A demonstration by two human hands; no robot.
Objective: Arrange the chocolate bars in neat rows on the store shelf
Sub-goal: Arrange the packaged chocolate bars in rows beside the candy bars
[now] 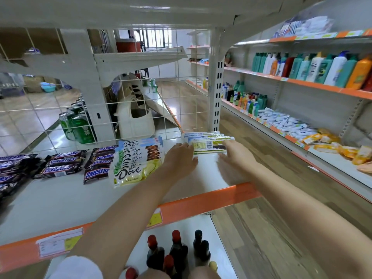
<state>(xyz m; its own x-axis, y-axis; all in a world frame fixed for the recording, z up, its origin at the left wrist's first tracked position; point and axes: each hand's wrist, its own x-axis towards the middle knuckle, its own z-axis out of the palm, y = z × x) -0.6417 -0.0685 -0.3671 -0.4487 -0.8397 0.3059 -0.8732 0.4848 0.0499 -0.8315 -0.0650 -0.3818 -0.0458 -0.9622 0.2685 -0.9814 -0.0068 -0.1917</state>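
Note:
A white shelf (60,200) with an orange front edge holds chocolate bars. Dark Snickers bars (60,164) lie in loose rows at the left. A row of overlapping Dove bars (136,158) runs front to back beside them. At the shelf's far right lies a stack of pale Dove bars (209,141), back side up. My left hand (181,158) rests flat just left of that stack, its fingertips at the stack's edge. My right hand (235,154) lies flat at the stack's front right corner, touching it. Neither hand grips a bar.
A wire grid (177,109) backs the shelf, with green cans (76,125) behind it. Dark sauce bottles (177,250) stand on the shelf below. Across the wooden-floor aisle, shelves (302,81) carry shampoo bottles and packets.

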